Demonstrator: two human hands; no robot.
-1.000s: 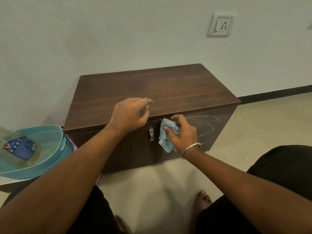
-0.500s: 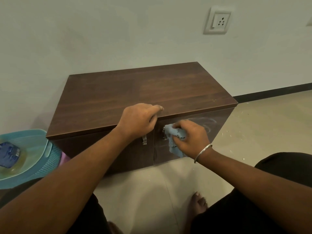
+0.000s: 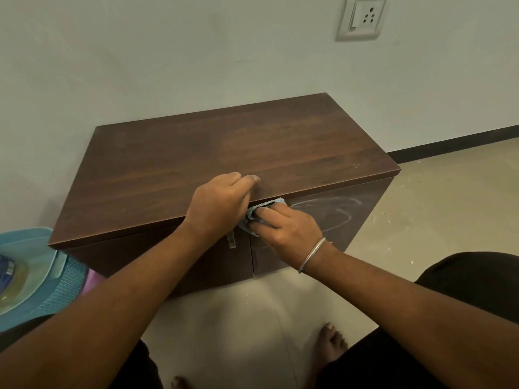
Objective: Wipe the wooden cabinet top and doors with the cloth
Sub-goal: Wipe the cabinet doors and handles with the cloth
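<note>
A low dark wooden cabinet (image 3: 224, 153) stands against the wall, with two doors facing me. My right hand (image 3: 286, 226) presses a bunched light-blue cloth (image 3: 269, 204) against the top of the right door (image 3: 337, 217), just under the top's front edge. Pale curved wipe streaks show on that door to the right of the hand. My left hand (image 3: 219, 203) rests on the front edge of the cabinet top, fingers curled over it, right beside the cloth. A metal handle (image 3: 231, 240) on the left door pokes out below my left wrist.
A turquoise plastic basket (image 3: 36, 273) holding a bottle with a blue label sits on the floor to the cabinet's left. A wall socket (image 3: 362, 18) is above the cabinet. My bare foot (image 3: 331, 343) and dark-clothed knees are on the tiled floor in front.
My right hand has slid the cloth up the right door to just below the top's edge. My left hand stays on the front edge. The view has come closer and shifted.
</note>
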